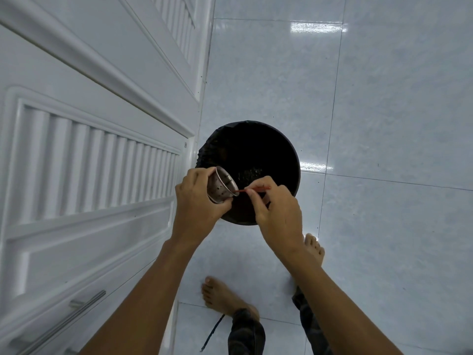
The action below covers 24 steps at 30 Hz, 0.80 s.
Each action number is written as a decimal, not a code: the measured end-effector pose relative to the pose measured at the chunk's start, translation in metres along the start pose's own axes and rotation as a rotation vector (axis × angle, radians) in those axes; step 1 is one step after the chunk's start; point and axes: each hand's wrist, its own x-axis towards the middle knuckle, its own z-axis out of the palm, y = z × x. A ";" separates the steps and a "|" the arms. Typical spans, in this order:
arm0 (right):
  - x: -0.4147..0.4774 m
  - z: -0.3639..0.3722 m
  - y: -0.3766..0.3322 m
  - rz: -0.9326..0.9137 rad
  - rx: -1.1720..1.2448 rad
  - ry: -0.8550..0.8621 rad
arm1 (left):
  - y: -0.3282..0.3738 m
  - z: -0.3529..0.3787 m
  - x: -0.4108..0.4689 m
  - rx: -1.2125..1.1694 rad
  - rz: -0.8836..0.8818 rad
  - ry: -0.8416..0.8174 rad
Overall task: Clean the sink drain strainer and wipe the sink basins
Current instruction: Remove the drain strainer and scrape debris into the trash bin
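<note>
While we stand over a round black bin (294, 160) lined with a dark bag, our left hand (197, 198) grips the strainer (222, 187), a small perforated metal cup. The fingers curl round its base and side. The cup lies tilted on its side, with its open rim turned to the right and away from the palm, above the near left edge of the bin.

Our right hand (276, 211) sits just to the right of the strainer, also over the bin. It pinches a thin red stick (252, 190) between thumb and fingertips, with the other fingers curled in. The stick runs leftwards and its tip meets the near edge of the strainer's rim. We cannot tell whether it goes inside.

White cabinet doors (89, 162) with louvred panels fill the left side, and a metal bar handle (87, 302) shows near the bottom left. The bin stands on a pale, glossy tiled floor (384, 124). Our bare feet (222, 295) are planted on it, nearer than the bin.
</note>
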 end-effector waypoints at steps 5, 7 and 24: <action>-0.008 0.007 0.011 0.099 0.269 0.053 | -0.003 0.006 -0.003 0.025 -0.056 -0.038; -0.016 0.011 0.014 0.074 0.252 0.001 | -0.002 0.008 -0.005 0.026 -0.038 -0.068; -0.001 0.014 0.022 0.074 0.272 -0.020 | 0.005 0.011 0.004 0.084 -0.090 -0.144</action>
